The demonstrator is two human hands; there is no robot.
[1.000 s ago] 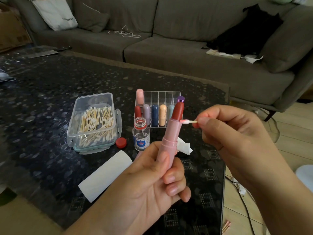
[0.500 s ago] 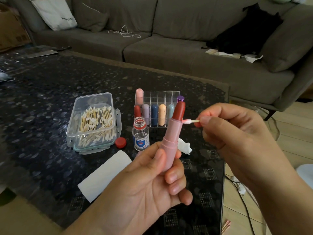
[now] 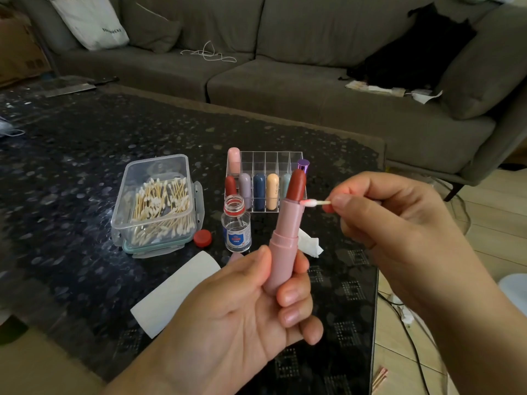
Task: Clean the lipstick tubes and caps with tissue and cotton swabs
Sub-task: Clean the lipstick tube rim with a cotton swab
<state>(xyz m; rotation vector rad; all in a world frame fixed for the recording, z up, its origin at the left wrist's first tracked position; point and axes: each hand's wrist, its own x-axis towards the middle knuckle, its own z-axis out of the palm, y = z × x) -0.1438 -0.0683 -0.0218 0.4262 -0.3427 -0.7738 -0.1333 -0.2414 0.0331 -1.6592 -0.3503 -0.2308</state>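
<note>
- The left hand (image 3: pixel 245 306) grips an uncapped pink lipstick tube (image 3: pixel 283 246) nearly upright above the tabletop (image 3: pixel 71 172), fingers and thumb curled round its lower half; the red-brown lipstick bullet (image 3: pixel 296 185) stands out of the top.
- The right hand (image 3: pixel 399 223) pinches a cotton swab (image 3: pixel 315 203) by its stick between thumb and fingertips, holding it roughly level.
- The swab's tip is tinted pink and touches the rim of the tube at the base of the bullet.
- Behind the tube, a clear acrylic organizer (image 3: pixel 271 161) holds several capped lipsticks in pink, red, lilac, navy, cream and pale blue, plus a purple-capped one at the right end.
- A small clear bottle (image 3: pixel 236 229) stands open in front of the organizer, its red bottle cap (image 3: pixel 202 238) lying just beside it.
- A clear plastic box of swabs (image 3: pixel 158 201) sits to the left, lid off.
- A white tissue roll (image 3: pixel 174 292) lies on the tabletop near the left hand; a crumpled tissue (image 3: pixel 310 243) lies behind the tube.
</note>
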